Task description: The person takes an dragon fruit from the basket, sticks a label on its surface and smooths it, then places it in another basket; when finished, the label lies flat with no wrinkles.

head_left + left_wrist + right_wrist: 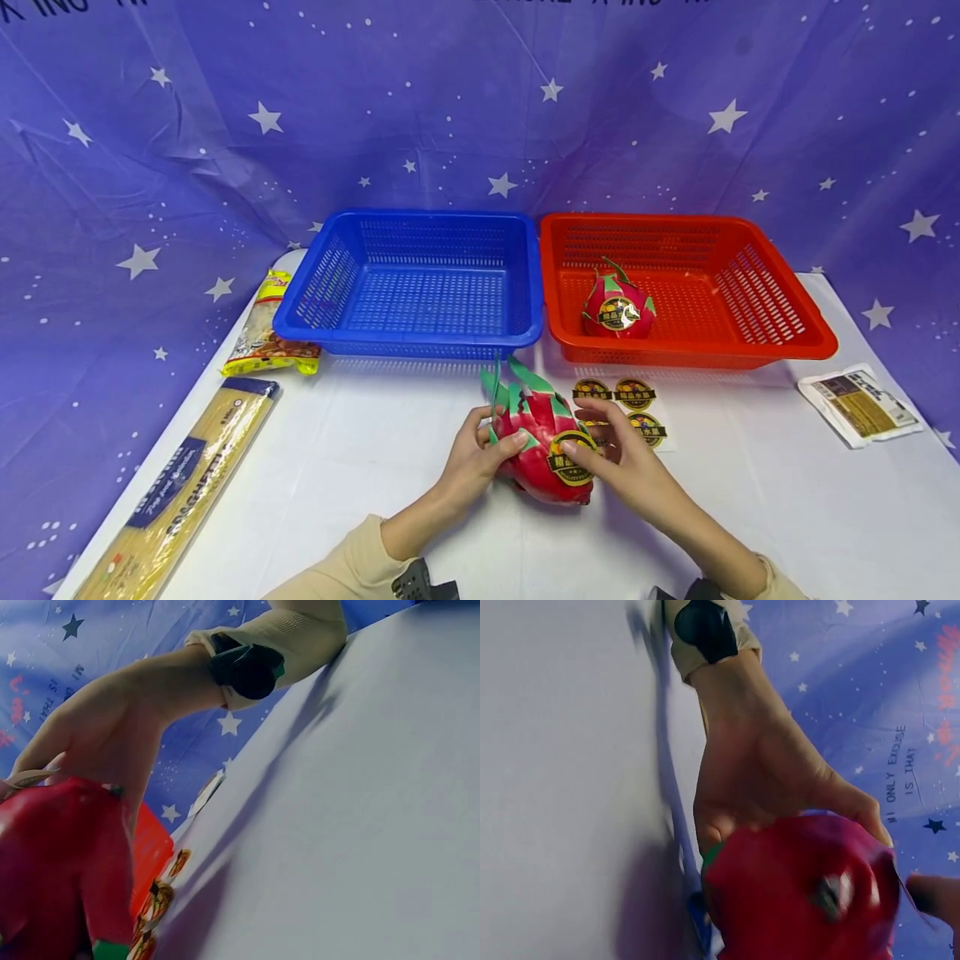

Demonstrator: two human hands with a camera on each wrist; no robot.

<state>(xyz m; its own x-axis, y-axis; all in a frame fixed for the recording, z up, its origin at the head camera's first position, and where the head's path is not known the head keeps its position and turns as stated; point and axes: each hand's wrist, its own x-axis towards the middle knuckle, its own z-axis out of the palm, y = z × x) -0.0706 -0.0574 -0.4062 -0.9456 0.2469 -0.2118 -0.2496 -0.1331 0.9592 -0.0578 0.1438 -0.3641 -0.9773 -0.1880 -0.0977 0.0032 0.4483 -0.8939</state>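
Observation:
A red dragon fruit [528, 417] with green leaf tips is in my left hand [480, 450], tilted just above or on the white table; I cannot tell which. The left thumb lies on its front and the fingers curl behind it. A round black-and-gold sticker [572, 468] sits on the fruit's right side, with my right hand [630, 458] pinching it, thumb on its face. Its edge stands off the skin in the right wrist view. Beside the right hand lies a sheet of similar stickers [634, 393], partly covered. The right fingertips are partly hidden.
Behind stand a blue basket [408, 340] and a red basket [675, 354], the red one holding another stickered dragon fruit [618, 312]. A yellow snack bag [270, 333] and a spaghetti pack [180, 483] lie left. At the right is a white pouch [858, 404].

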